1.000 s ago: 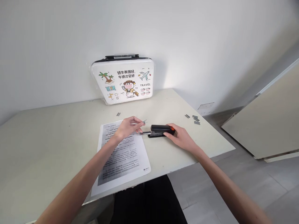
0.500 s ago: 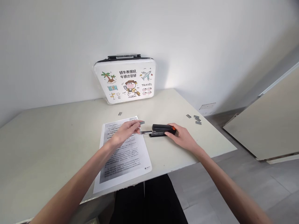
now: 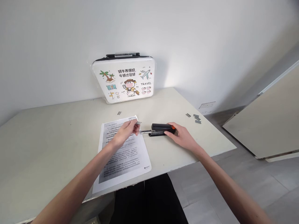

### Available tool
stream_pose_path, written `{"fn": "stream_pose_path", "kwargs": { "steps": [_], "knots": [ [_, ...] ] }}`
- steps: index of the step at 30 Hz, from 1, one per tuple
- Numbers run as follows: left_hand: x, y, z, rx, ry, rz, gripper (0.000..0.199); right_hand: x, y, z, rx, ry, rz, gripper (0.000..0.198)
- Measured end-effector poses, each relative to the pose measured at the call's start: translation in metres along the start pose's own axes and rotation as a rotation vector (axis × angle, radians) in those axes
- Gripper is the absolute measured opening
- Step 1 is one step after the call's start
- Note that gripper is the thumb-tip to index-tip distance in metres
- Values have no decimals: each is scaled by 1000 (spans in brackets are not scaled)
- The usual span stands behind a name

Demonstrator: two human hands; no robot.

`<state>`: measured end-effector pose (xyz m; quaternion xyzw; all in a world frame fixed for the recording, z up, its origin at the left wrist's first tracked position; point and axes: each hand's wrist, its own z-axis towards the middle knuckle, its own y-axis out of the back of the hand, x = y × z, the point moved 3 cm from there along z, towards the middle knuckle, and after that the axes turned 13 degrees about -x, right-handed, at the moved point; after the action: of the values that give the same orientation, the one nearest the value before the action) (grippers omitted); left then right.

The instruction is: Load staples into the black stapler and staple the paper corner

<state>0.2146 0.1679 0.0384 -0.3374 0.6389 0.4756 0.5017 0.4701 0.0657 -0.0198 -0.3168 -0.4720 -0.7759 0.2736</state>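
head view, looking down at a pale bench [image 3: 58,146]: its surface runs wide from the printed sheet [image 3: 123,160] to the left edge, and a bare strip lies between the black stapler [image 3: 160,128] and the front edge. the sheet lies close to that front edge. the stapler rests right of the sheet, in from the right edge, its slim metal rail [image 3: 146,132] sticking out leftward.

the right hand [image 3: 183,136] has its grip closed around the stapler's rear end, partly hiding it. the left hand [image 3: 128,129], above the sheet's top right corner, has its grip pinched together on a small grey staple strip [image 3: 139,123]; its fingers cover part of the strip, and whether they touch the rail cannot be told. one loose strip [image 3: 119,113] lies beyond the sheet; four more strips [image 3: 198,122] lie near the right edge.

both forearms are cut off by the frame. at the back edge, a white cartoon-printed case [image 3: 126,87] stands upright, shut, its inside hidden.
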Motion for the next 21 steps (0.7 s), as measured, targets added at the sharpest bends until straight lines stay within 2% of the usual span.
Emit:
{"fn": "stream_pose_path", "kwargs": {
  "steps": [8, 13, 17, 21],
  "knots": [
    [-4, 3, -4, 33, -172, 285, 51, -1, 0, 0, -2, 0, -9, 41],
    [-2, 5, -4, 87, -208, 486, 37, 1, 1, 0, -7, -5, 3, 39],
    [-3, 2, -6, 68, -379, 665, 32, 2, 2, 0, -1, -1, -2, 39],
    [-3, -1, -8, 47, -573, 844, 38, 1, 2, 0, -4, -4, -15, 40]
  ]
}}
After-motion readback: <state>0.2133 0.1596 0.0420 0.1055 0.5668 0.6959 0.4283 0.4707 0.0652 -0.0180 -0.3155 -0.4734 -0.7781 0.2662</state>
